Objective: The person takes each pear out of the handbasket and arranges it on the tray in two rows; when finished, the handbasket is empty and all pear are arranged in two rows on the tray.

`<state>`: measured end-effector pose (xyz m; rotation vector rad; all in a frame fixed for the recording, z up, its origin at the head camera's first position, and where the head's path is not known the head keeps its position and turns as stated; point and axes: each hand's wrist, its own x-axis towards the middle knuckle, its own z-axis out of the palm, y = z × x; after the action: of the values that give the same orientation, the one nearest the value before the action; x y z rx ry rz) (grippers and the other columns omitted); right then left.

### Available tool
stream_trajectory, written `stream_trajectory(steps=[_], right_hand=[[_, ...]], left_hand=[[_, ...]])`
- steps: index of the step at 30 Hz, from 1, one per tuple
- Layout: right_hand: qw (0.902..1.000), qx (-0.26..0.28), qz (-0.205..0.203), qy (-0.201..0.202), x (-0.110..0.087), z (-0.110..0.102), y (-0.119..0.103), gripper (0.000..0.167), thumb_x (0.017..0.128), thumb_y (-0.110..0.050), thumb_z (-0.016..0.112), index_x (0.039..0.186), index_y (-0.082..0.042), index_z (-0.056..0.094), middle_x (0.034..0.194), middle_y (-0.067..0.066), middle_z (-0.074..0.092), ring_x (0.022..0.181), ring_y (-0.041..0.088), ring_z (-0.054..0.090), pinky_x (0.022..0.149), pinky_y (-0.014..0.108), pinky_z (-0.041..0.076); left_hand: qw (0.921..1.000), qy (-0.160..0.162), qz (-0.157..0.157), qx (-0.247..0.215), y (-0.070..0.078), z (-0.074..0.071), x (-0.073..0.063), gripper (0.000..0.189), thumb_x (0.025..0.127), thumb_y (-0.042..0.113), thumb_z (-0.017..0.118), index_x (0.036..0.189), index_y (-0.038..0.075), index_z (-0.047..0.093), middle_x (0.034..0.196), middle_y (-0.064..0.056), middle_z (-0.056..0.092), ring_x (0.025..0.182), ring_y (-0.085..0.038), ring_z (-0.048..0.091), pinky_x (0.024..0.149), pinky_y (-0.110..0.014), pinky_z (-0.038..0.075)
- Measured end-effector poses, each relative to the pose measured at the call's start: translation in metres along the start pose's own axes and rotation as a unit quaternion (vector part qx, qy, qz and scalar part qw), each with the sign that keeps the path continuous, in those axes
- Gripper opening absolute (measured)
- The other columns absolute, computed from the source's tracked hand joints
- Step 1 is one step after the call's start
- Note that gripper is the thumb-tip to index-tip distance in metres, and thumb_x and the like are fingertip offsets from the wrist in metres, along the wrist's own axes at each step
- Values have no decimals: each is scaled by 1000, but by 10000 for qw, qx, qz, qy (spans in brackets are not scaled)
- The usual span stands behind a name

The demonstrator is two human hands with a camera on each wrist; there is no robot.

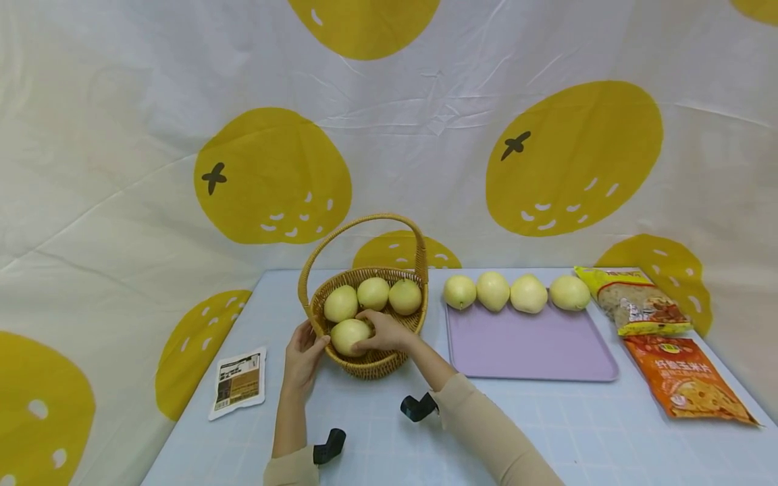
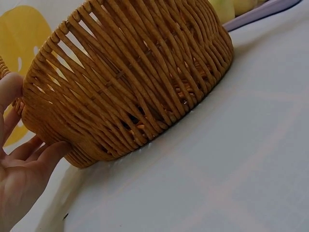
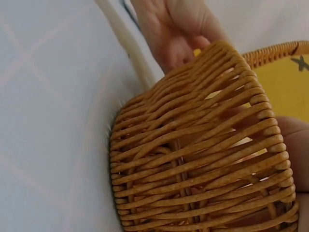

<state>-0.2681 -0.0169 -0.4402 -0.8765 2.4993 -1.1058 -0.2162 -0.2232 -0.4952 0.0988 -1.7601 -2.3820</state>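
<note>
A brown wicker basket (image 1: 371, 368) with a tall arched handle holds several pale yellow-green pears. At its left side my left hand (image 1: 302, 358) grips the rim, and in the left wrist view that hand (image 2: 24, 179) has its thumb near the rim and its fingers against the outer weave. My right hand (image 1: 387, 332) reaches over the near rim, thumb and fingers around the front pear (image 1: 349, 337) inside the basket. Behind that one sit other pears (image 1: 373, 293). In the right wrist view the basket wall (image 3: 193, 159) hides most of the right hand.
Right of the basket lies a lilac tray (image 1: 529, 344), with several pears (image 1: 529, 294) in a row along its far edge. A yellow food bag (image 1: 638, 304) and an orange snack bag (image 1: 689, 378) lie at the far right. A white pouch (image 1: 239, 383) rests at left.
</note>
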Motion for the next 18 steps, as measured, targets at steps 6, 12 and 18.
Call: stream_trajectory(steps=[6, 12, 18], right_hand=[[9991, 397, -35, -158, 1, -5, 3, 59, 84, -27, 72, 131, -1, 48, 125, 15, 55, 110, 24, 54, 92, 37, 46], [9920, 1262, -16, -103, 2, -5, 6, 60, 87, -21, 68, 135, 5, 43, 126, 22, 53, 107, 29, 57, 88, 36, 50], [9661, 2576, 104, 136, 2, -8, 7, 63, 87, -18, 67, 140, 1, 38, 127, 22, 52, 110, 31, 55, 88, 39, 50]], left_hand=[[10000, -17, 17, 53, -1, -1, 1, 61, 86, -8, 60, 140, -3, 33, 149, -19, 29, 138, -29, 27, 94, -17, 45], [10000, -5, 54, 24, -2, -1, 1, 61, 85, -9, 60, 140, -3, 34, 148, -18, 31, 137, -30, 29, 94, -18, 46], [10000, 78, 8, -11, -1, 1, 0, 60, 85, -8, 59, 139, -1, 35, 147, -15, 33, 137, -27, 30, 96, -19, 45]])
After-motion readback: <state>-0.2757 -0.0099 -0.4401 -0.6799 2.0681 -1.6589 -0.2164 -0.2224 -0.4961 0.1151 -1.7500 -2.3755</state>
